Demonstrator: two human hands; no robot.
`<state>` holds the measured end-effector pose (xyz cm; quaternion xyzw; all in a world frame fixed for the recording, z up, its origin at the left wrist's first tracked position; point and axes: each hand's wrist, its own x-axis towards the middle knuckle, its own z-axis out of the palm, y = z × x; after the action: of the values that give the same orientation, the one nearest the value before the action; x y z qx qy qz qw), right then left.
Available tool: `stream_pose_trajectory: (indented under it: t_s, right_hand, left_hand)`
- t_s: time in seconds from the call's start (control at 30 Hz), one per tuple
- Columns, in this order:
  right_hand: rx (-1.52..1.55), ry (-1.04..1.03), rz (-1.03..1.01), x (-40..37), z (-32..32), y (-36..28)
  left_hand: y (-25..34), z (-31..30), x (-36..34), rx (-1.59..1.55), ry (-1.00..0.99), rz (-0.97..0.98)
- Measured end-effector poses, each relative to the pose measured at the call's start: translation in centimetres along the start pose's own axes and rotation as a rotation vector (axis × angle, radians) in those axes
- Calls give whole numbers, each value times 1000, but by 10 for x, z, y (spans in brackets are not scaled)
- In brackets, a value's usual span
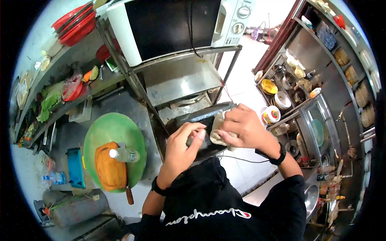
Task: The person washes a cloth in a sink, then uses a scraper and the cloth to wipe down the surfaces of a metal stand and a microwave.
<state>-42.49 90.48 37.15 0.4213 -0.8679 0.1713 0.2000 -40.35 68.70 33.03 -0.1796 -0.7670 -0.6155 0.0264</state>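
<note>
My left hand [181, 149] is closed around a small dark object [204, 140] held in front of me, thumb on top. My right hand [243, 126] grips a crumpled grey-white cloth [217, 130] and presses it against the same object, just below a long dark metal bar [205, 113] of the steel rack [181, 80]. Both wrists carry dark bands. What exactly the dark object is cannot be made out.
A white microwave [177, 24] stands on the rack's top shelf. To the left, a green round board [114, 130] bears an orange board [108, 166], a plastic bottle [124, 154] and a knife [128, 190]. Shelves with bowls and plates [281, 98] are at the right, vegetables [50, 104] at far left.
</note>
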Motion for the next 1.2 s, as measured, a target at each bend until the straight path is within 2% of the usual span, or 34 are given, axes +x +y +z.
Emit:
stream_pose_trajectory:
  t_s: [0.07, 0.2, 0.3, 0.37, 0.43, 0.57, 0.63, 0.7, 0.83, 0.9, 1.0, 1.1, 1.2]
  right_hand:
    - [5, -1, -16, 2, 3, 0]
    - [14, -26, -2, 3, 6, -9]
    - [24, -41, 2, 0, 8, -11]
    - [22, -35, -1, -3, 12, -10]
    - [0, -85, 11, -3, 10, -10]
    - [-36, -22, 65, -10, 14, -6]
    - [-41, -39, 128, -13, 12, -5]
    - [-31, -36, 217, -18, 14, -5]
    - [54, 30, 370, -27, 32, -11]
    - [127, 144, 405, -28, 45, -15]
    - [148, 251, 491, -26, 69, -20]
    - [260, 278, 491, -12, 89, -27]
    - [269, 268, 486, 0, 94, -32]
  left_hand:
    - [6, 2, 2, -77, -7, 6]
    - [-3, 5, 6, -61, -53, 144]
    - [-4, 8, 3, -121, -56, 43]
    - [-7, 9, 1, -83, -46, 43]
    - [-13, 10, 2, -45, -7, 68]
    - [-23, 10, 6, 6, 146, 4]
    - [-32, 10, 6, 170, 158, 58]
    - [-41, 10, 2, 431, 56, 222]
    - [-44, 21, -5, 372, -108, 90]
    - [-46, 23, -10, 288, -149, 56]
    - [-49, 24, -17, 422, -174, 42]
    - [-52, 25, -24, 594, -184, 144]
    - [-49, 16, -24, 617, -223, 64]
